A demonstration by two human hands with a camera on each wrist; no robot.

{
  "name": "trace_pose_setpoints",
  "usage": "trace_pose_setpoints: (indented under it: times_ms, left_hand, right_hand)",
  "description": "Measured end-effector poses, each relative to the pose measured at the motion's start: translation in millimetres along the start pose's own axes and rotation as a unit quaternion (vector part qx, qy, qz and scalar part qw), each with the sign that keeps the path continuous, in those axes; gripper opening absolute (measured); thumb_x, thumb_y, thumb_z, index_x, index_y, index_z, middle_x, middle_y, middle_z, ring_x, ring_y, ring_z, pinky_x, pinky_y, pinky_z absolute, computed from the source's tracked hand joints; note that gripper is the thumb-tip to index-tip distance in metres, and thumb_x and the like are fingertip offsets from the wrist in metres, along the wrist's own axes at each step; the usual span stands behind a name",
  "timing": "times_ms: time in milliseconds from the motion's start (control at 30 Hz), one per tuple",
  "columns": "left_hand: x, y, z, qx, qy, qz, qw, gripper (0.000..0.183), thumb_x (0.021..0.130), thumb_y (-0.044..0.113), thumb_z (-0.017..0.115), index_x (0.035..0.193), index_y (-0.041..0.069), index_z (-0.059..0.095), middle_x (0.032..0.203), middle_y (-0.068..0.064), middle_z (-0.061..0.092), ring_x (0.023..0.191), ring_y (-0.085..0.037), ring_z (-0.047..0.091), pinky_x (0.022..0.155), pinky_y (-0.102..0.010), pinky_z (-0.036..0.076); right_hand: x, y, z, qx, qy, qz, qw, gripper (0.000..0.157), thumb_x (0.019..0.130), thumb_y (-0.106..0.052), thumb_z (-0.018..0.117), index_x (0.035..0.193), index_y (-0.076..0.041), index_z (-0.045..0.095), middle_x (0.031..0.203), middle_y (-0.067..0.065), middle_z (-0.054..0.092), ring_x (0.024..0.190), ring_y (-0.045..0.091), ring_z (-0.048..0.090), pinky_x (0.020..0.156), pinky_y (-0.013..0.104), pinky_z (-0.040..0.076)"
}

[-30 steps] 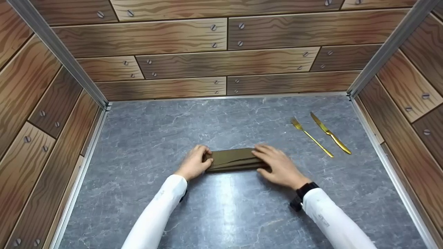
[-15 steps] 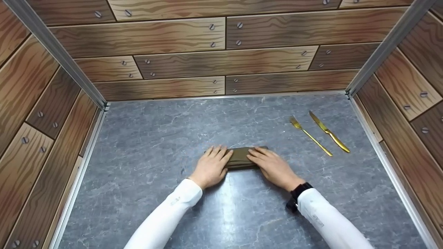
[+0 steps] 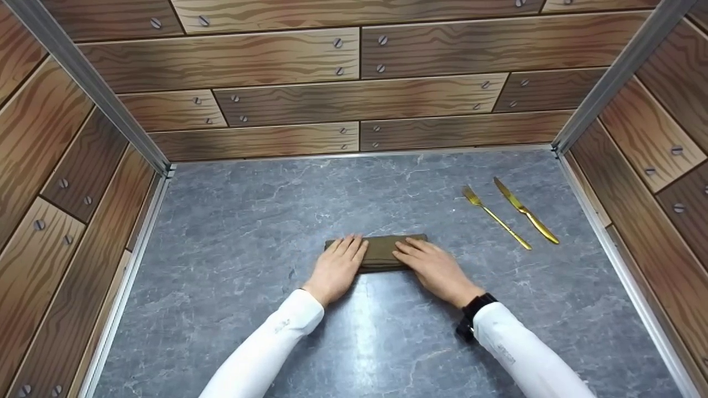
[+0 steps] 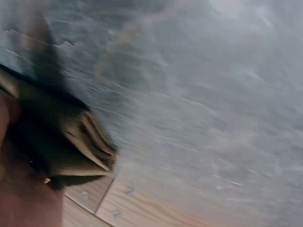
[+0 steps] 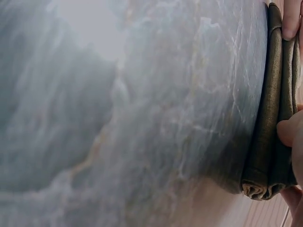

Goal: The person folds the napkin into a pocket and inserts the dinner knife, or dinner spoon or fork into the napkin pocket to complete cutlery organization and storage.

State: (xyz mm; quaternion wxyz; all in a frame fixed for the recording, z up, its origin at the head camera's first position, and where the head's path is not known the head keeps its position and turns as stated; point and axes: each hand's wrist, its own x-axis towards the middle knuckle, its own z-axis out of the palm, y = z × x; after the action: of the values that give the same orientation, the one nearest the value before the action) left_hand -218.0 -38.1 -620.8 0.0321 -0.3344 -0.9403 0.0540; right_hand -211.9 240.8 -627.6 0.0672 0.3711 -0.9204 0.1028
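Observation:
An olive-brown cloth [image 3: 381, 249], folded into a long narrow bundle, lies across the middle of the table. On its left part rests my left hand [image 3: 336, 269], the fingers straight and pointing away from me. My right hand [image 3: 440, 272] presses on the right part, also with extended fingers. Between the two hands a short stretch of the cloth's top shows. Stacked layers appear at one end of the cloth [image 4: 87, 146] in the left wrist view. Seen from the right wrist, the near edge of the cloth [image 5: 266, 127] has rounded, rolled folds, and my right thumb touches it.
To the right, a gold fork [image 3: 498, 219] and a gold knife [image 3: 525, 211] lie side by side on the grey marbled table [image 3: 249, 204]. Wood-patterned walls [image 3: 287, 105] enclose the back and both sides.
My left hand has gone from gripping the cloth's left end to lying flat on top, further right. The right fingers have settled onto the cloth, which now looks flatter.

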Motion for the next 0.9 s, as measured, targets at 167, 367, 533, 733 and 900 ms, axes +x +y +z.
trace_pose_setpoints:
  times_ms: [167,367,533,733,900]
  left_hand:
    - [3.0,17.6,-3.4,-0.031,0.014,-0.023,0.9991,0.052,0.106,0.014,0.04,0.156,-0.001,0.038,0.159,-0.02,0.04,0.147,-0.033,0.037,0.123,-0.041,0.025]
    - [4.8,32.0,-0.1,-0.066,-0.012,-0.053,0.9963,0.075,0.099,0.032,0.055,0.163,0.006,0.025,0.165,-0.021,0.026,0.151,-0.035,0.027,0.124,-0.049,0.02]
    - [2.2,34.9,6.6,-0.071,-0.03,-0.071,0.9945,0.077,0.101,0.05,0.053,0.164,0.014,0.025,0.168,-0.018,0.021,0.154,-0.033,0.019,0.122,-0.059,0.016]
    - [-0.1,35.8,11.4,-0.076,-0.049,-0.076,0.993,0.078,0.104,0.061,0.04,0.165,0.018,0.02,0.17,-0.015,0.014,0.156,-0.033,0.011,0.121,-0.064,0.01]
    - [-1.3,34.4,14.4,-0.077,-0.052,-0.08,0.9924,0.075,0.104,0.063,0.037,0.166,0.024,0.019,0.171,-0.012,0.013,0.155,-0.036,0.011,0.12,-0.066,0.008]
  right_hand:
    - [-0.3,-0.2,1.8,0.0,0.003,0.0,1.0,0.043,0.098,-0.005,0.062,0.141,-0.011,0.063,0.15,0.009,0.054,0.141,0.033,0.046,0.114,0.054,0.037]
    - [0.0,-1.1,2.9,0.002,0.012,-0.004,1.0,0.04,0.099,-0.009,0.063,0.14,-0.01,0.064,0.148,0.011,0.056,0.139,0.035,0.048,0.113,0.054,0.038]
    - [5.0,-7.6,-3.0,0.007,0.019,0.011,1.0,0.042,0.1,-0.025,0.066,0.138,-0.009,0.065,0.149,0.012,0.055,0.14,0.036,0.047,0.115,0.055,0.034]
    - [18.5,-18.1,-7.1,-0.02,-0.06,0.051,0.997,0.067,0.104,-0.05,0.052,0.154,-0.005,0.047,0.161,0.013,0.038,0.152,0.034,0.027,0.124,0.05,0.017]
    - [18.0,-19.2,-1.7,-0.038,-0.135,0.077,0.987,0.078,0.105,-0.058,0.042,0.16,-0.004,0.03,0.167,0.014,0.024,0.155,0.031,0.017,0.125,0.047,0.01]
